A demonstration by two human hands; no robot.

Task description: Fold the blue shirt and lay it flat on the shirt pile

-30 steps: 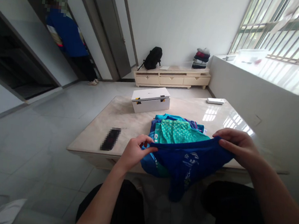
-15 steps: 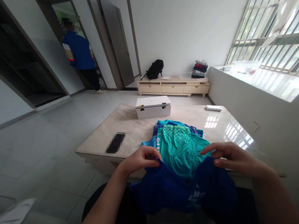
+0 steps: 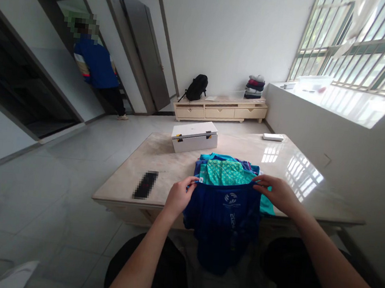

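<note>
Between my two hands a dark blue shirt (image 3: 219, 220) with white print is stretched, its top edge pulled straight. My left hand (image 3: 180, 195) pinches the upper left corner, and my right hand (image 3: 275, 191) pinches the upper right one. The shirt's lower part hangs over the table's front edge above my knees. Under and behind it lies a green-teal shirt (image 3: 225, 172), on top of other blue and purple clothes (image 3: 208, 156). How many garments are in that pile I cannot tell.
On the table (image 3: 124, 169) stand a white box (image 3: 195, 137), a blurred-out dark phone-like object (image 3: 145, 185) and a small white device (image 3: 273, 137). A low cabinet (image 3: 219, 113) holds a black backpack (image 3: 197, 87) and folded clothes (image 3: 255, 87). A person (image 3: 95, 67) stands by a doorway.
Both hands have carried the blue shirt forward onto the pile, spreading it flat so its print faces up. Much of the green-teal shirt is now covered. My view has shifted slightly.
</note>
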